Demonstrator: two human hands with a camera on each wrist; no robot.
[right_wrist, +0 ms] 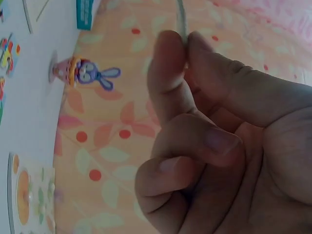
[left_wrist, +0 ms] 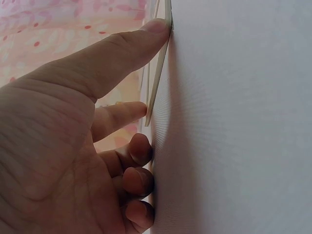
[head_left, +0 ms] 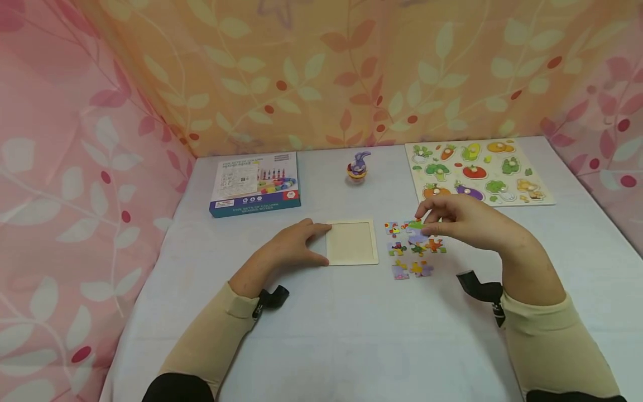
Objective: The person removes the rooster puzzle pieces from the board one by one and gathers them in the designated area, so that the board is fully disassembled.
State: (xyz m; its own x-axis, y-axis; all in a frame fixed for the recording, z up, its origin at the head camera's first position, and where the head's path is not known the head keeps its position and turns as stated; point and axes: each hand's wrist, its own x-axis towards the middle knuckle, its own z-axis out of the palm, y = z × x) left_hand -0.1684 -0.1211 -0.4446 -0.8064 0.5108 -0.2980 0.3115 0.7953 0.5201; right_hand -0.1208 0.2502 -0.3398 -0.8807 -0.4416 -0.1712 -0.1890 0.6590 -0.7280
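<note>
A square, pale wooden puzzle tray (head_left: 351, 243) with a raised border lies on the white table. My left hand (head_left: 291, 245) holds its left side, thumb at the near corner and forefinger at the far one; in the left wrist view the thumb touches the tray's edge (left_wrist: 158, 78). My right hand (head_left: 464, 220) is raised over the loose puzzle pieces (head_left: 400, 270). Between its thumb and forefinger it pinches a thin puzzle piece (right_wrist: 182, 19), seen edge-on in the right wrist view, so its picture is hidden. The loose pieces are colourful and lie right of the tray.
A flat boxed bead set (head_left: 255, 184) lies at the back left. A purple rabbit figure (head_left: 358, 164) in a small cup stands at the back middle. At the back right lies a vegetable knob puzzle board (head_left: 482, 167), partly behind my right hand. Patterned curtains (head_left: 311, 72) enclose the table.
</note>
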